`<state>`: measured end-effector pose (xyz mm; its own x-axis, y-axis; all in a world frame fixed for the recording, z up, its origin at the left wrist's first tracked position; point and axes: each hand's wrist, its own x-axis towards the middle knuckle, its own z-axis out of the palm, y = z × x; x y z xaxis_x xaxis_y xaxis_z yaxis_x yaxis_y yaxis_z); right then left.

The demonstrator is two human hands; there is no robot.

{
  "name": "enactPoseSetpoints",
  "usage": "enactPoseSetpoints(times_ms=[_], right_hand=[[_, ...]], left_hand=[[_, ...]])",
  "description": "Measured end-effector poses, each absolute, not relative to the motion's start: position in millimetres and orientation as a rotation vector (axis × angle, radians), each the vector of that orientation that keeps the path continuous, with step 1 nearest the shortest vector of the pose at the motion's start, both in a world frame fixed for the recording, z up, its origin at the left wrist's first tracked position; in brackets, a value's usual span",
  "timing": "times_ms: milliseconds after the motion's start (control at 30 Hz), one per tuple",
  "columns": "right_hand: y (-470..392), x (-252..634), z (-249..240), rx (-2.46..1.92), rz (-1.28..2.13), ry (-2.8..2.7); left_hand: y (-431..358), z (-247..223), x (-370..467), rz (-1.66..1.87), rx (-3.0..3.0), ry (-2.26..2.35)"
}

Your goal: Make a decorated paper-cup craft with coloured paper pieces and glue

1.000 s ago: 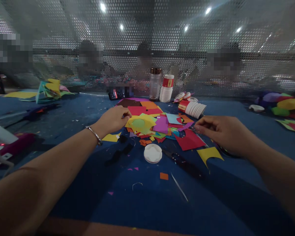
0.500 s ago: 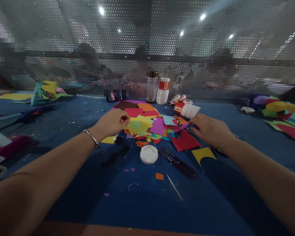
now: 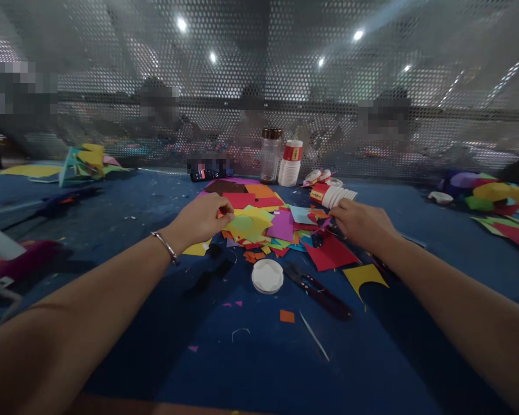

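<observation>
My left hand (image 3: pixel 205 218) is closed, its thumb and forefinger together at the left edge of a yellow paper cutout (image 3: pixel 259 218) with a light green round piece (image 3: pixel 242 226) on it. Whether the fingertips grip anything is hidden. Over the right side of the paper pile, my right hand (image 3: pixel 358 222) has its fingers pinched, just in front of a toppled stack of paper cups (image 3: pixel 335 196). A small dark object (image 3: pixel 318 238) shows below those fingertips, too unclear to name. Near them lie a purple square (image 3: pixel 281 225) and red paper (image 3: pixel 330 252).
A white disc (image 3: pixel 267 276), dark-handled pliers or shears (image 3: pixel 324 294), a thin white stick (image 3: pixel 314 336) and yellow paper (image 3: pixel 365 278) lie in front. Behind the pile stand a clear bottle (image 3: pixel 270 158) and upright paper cups (image 3: pixel 290 164). A magenta tool (image 3: pixel 30 259) sits at left.
My right hand's fingers have drawn together and shifted slightly left against the pile; the dark object now shows beneath them. My left hand stays by the yellow paper. The whole view has shifted slightly.
</observation>
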<state>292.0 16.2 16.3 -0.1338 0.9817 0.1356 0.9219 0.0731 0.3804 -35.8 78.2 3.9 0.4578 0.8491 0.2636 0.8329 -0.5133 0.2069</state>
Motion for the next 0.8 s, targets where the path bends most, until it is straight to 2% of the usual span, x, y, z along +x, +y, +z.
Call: enactPoseSetpoints(times_ms=[167,433,800], right_hand=[[3,293,21,1.981,0.577,2.262],[-10,293,17,1.957,0.361,2.340],[-15,296,29,2.112,0.402,2.344]], left_hand=[[86,4,-43,0.539,2.629,1.594],[94,2,-48,0.478,2.611,1.658],[88,0,-33,0.466,2.718,1.529]])
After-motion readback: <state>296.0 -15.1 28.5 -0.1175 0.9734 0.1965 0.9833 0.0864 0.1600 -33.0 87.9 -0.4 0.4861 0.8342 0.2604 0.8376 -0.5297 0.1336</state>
